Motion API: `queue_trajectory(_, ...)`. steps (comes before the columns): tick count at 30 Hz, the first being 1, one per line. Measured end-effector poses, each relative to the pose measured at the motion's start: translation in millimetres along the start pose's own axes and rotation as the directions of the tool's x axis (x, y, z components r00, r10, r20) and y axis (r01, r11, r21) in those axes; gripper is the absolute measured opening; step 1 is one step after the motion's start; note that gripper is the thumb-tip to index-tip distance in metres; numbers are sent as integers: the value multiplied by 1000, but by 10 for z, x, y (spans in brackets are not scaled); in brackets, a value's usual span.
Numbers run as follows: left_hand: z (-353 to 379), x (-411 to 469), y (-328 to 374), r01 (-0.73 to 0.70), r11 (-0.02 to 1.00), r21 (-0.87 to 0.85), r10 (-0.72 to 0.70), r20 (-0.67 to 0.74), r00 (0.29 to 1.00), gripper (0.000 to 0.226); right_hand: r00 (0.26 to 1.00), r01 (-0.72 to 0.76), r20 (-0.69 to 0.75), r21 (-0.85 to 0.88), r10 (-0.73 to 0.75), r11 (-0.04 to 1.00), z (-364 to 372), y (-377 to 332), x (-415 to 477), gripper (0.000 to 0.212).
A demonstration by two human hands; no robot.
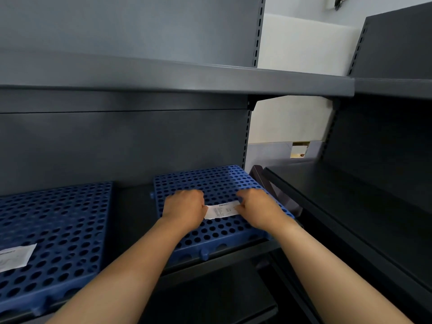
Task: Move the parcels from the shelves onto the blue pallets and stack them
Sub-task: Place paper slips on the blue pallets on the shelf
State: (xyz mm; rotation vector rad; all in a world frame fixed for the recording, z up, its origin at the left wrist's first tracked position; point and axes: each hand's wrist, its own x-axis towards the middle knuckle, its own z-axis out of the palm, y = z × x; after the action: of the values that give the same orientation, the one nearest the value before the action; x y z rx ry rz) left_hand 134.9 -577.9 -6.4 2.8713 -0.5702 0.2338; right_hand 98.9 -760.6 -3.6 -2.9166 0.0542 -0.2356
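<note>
Item one — blue pallet (217, 183), perforated with round holes, is lying flat on a dark shelf (131, 206) at the lower centre of the frame. A small white parcel (222, 209), thin and flat with a printed label face, is resting on the pallet near its middle.

Item two — left hand (184, 209) is curling in a loose fist at the parcel's left end, fingers folded under and touching that edge; whether they are actually gripping it cannot be told. Right hand (257, 206) is closing at the parcel's right end, thumb and fingers appearing to pinch that edge. Both bare forearms are reaching in from the bottom of the frame.

Item three — second blue pallet (58, 230) is sitting at the lower left on the same shelf, apart from the first, and is carrying a white flat packet (16, 257) near the frame's left edge.

Item four — grey upper shelf (187, 80) is spanning the frame above; another dark shelving unit (374, 206) is standing at the right.
</note>
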Motion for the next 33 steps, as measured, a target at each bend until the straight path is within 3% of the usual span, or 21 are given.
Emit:
queue_trajectory(5,-4,-84,69,51,997,60,-49,-36,998,24,999,50,3,-30,-50,998,-37,38,-33,13)
queue_trajectory(14,-237,-472,276,32,992,120,-4,-229,973,39,986,147,-72,-38,-150,988,-384,176,-323,49)
queue_trajectory(18,-308,-644,460,-8,997,76,24,-211,977,45,973,166,-157,-53,-172,985,-507,254,-627,51)
queue_trajectory(20,-314,-667,618,-48,998,37,54,-216,975,49,976,137,-158,-71,-147,988,-588,338,-837,52)
queue_trajectory(24,-264,-626,1192,-326,945,-41,315,-168,934,52,955,-153,-275,-139,110,978,-725,753,-1499,50)
queue_trajectory(31,-142,-664,1267,-364,928,-78,343,-200,918,49,963,-182,-224,-139,148,974,-701,717,-1642,48)
queue_trajectory(33,-139,-725,1382,-455,885,-100,431,-193,881,47,937,-282,-250,-134,243,950,-723,713,-1869,48)
